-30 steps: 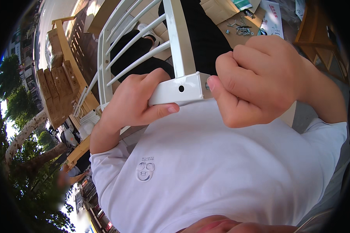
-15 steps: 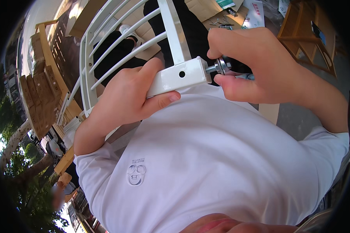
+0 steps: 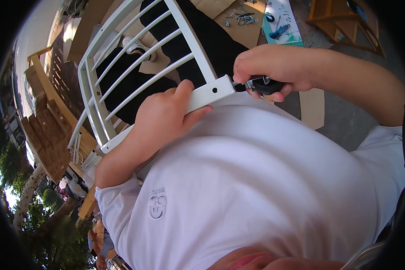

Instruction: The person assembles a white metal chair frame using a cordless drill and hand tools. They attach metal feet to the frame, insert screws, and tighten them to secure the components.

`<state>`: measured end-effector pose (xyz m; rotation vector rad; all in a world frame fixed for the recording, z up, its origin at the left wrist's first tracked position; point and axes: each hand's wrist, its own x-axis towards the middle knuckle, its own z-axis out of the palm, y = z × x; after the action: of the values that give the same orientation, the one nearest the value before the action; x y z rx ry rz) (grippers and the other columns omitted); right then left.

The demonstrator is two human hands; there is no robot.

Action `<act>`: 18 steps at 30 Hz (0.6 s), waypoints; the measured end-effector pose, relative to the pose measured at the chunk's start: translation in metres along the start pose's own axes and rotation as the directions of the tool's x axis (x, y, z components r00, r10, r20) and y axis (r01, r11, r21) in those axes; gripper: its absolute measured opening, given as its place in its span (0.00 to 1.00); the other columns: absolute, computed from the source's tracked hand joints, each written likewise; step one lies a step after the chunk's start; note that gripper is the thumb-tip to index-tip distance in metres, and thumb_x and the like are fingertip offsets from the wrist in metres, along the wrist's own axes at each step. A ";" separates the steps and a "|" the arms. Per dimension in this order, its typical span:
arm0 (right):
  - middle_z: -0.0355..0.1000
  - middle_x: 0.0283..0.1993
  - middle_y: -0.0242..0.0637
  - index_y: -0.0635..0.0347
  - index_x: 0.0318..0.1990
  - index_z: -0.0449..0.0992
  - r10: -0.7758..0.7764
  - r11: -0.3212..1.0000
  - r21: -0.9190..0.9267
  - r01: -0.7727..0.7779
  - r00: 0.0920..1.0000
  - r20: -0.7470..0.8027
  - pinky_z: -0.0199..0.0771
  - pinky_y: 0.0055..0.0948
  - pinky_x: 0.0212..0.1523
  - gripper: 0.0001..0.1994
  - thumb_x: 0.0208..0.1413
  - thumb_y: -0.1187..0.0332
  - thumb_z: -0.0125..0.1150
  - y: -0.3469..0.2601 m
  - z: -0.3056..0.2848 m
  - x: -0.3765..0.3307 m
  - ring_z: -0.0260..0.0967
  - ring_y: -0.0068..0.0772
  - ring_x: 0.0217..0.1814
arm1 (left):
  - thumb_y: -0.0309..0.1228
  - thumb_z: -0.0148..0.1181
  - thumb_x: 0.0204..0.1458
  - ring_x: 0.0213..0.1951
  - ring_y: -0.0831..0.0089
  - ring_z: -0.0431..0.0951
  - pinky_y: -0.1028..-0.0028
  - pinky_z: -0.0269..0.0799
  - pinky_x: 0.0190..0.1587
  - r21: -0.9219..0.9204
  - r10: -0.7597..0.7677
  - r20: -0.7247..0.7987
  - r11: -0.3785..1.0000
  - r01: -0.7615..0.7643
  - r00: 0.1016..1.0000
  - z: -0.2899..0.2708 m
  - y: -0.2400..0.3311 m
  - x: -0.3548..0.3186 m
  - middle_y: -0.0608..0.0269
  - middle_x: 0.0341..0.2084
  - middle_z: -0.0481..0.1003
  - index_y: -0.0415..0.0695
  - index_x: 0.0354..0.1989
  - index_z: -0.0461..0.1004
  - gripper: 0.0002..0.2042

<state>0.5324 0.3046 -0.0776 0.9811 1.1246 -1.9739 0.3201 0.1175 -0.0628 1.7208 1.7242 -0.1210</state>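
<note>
White railed frame point(image 3: 139, 67): you are clamping its end rail in your left hand point(image 3: 164, 114), while your right hand point(image 3: 267, 67) is pinching a black caster wheel point(image 3: 265, 84) at the rail's end.

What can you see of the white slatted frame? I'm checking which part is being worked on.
The white slatted frame looks like painted metal: curved outer rails joined by several thin parallel bars. It is tilted and reaches away over dark cloth and cardboard. Its near rail end has a small hole. The left hand grips that rail, and the right hand holds a small black caster wheel at the rail's tip.
</note>
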 end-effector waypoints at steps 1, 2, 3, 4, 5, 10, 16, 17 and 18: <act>0.74 0.35 0.34 0.56 0.48 0.76 -0.031 0.999 -0.028 0.031 0.999 0.013 0.70 0.23 0.26 0.17 0.59 0.54 0.62 0.002 -0.003 0.002 0.66 0.22 0.21 | 0.52 0.68 0.57 0.23 0.51 0.81 0.60 0.75 0.24 0.004 0.036 -0.046 0.999 -0.036 0.998 0.005 -0.003 0.000 0.51 0.23 0.78 0.41 0.39 0.69 0.24; 0.74 0.35 0.34 0.56 0.49 0.75 -0.060 0.996 -0.057 0.062 0.998 0.029 0.71 0.23 0.26 0.18 0.59 0.54 0.62 0.004 -0.006 0.003 0.66 0.22 0.21 | 0.53 0.67 0.57 0.21 0.52 0.80 0.60 0.74 0.22 0.010 0.070 -0.093 0.998 -0.070 0.993 0.007 -0.004 0.001 0.52 0.20 0.77 0.41 0.38 0.68 0.25; 0.75 0.41 0.35 0.58 0.49 0.74 -0.087 0.993 -0.077 0.091 0.995 0.056 0.76 0.27 0.32 0.17 0.58 0.58 0.64 0.006 -0.010 0.004 0.71 0.26 0.30 | 0.54 0.68 0.56 0.21 0.53 0.80 0.61 0.74 0.22 0.022 0.076 -0.092 0.997 -0.074 0.993 0.008 -0.005 0.005 0.52 0.20 0.77 0.41 0.37 0.68 0.26; 0.74 0.42 0.36 0.59 0.49 0.73 -0.353 0.912 -0.215 0.351 0.935 0.028 0.76 0.28 0.35 0.17 0.57 0.61 0.64 0.019 -0.012 0.013 0.71 0.28 0.33 | 0.54 0.68 0.56 0.20 0.53 0.80 0.61 0.74 0.22 0.029 0.086 -0.098 0.996 -0.083 0.991 0.008 -0.006 0.007 0.52 0.20 0.77 0.41 0.36 0.68 0.25; 0.73 0.43 0.37 0.61 0.49 0.71 -0.593 0.745 -0.351 0.567 0.804 0.038 0.75 0.29 0.37 0.17 0.55 0.64 0.65 0.036 -0.013 0.027 0.72 0.29 0.37 | 0.53 0.68 0.56 0.20 0.54 0.80 0.61 0.74 0.21 0.036 0.095 -0.104 0.995 -0.092 0.990 0.009 -0.007 0.009 0.53 0.20 0.77 0.42 0.36 0.68 0.25; 0.73 0.47 0.40 0.60 0.46 0.70 -0.915 0.224 -0.645 0.731 0.385 0.118 0.76 0.36 0.42 0.16 0.49 0.71 0.64 0.050 -0.015 0.039 0.74 0.43 0.46 | 0.49 0.71 0.55 0.26 0.50 0.82 0.60 0.75 0.28 -0.004 0.012 0.002 1.000 -0.012 1.000 0.003 -0.005 0.014 0.49 0.26 0.79 0.41 0.41 0.70 0.24; 0.74 0.38 0.38 0.59 0.44 0.70 -0.934 0.173 -0.597 0.783 0.323 0.153 0.74 0.40 0.37 0.16 0.48 0.70 0.66 0.045 -0.016 0.040 0.74 0.47 0.35 | 0.49 0.72 0.54 0.26 0.50 0.82 0.60 0.75 0.28 -0.017 0.019 -0.011 1.000 -0.019 1.000 -0.004 -0.002 0.011 0.49 0.25 0.79 0.40 0.41 0.69 0.25; 0.74 0.37 0.39 0.59 0.44 0.70 -0.920 0.221 -0.578 0.786 0.364 0.144 0.73 0.40 0.36 0.16 0.48 0.70 0.65 0.042 -0.016 0.038 0.74 0.47 0.35 | 0.49 0.72 0.54 0.26 0.50 0.82 0.60 0.75 0.28 -0.018 0.026 -0.015 0.999 -0.026 1.000 -0.005 -0.002 0.011 0.49 0.25 0.79 0.40 0.41 0.69 0.25; 0.74 0.37 0.39 0.59 0.44 0.70 -0.904 0.269 -0.553 0.788 0.404 0.136 0.73 0.40 0.36 0.16 0.48 0.69 0.65 0.039 -0.017 0.036 0.74 0.46 0.35 | 0.49 0.72 0.54 0.26 0.50 0.82 0.60 0.75 0.28 -0.020 0.030 -0.017 0.999 -0.030 0.999 -0.004 -0.002 0.011 0.49 0.25 0.79 0.40 0.41 0.69 0.25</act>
<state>0.5507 0.2971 -0.1296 0.1740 2.6080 -2.0335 0.3182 0.1290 -0.0659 1.7367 1.7052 -0.0762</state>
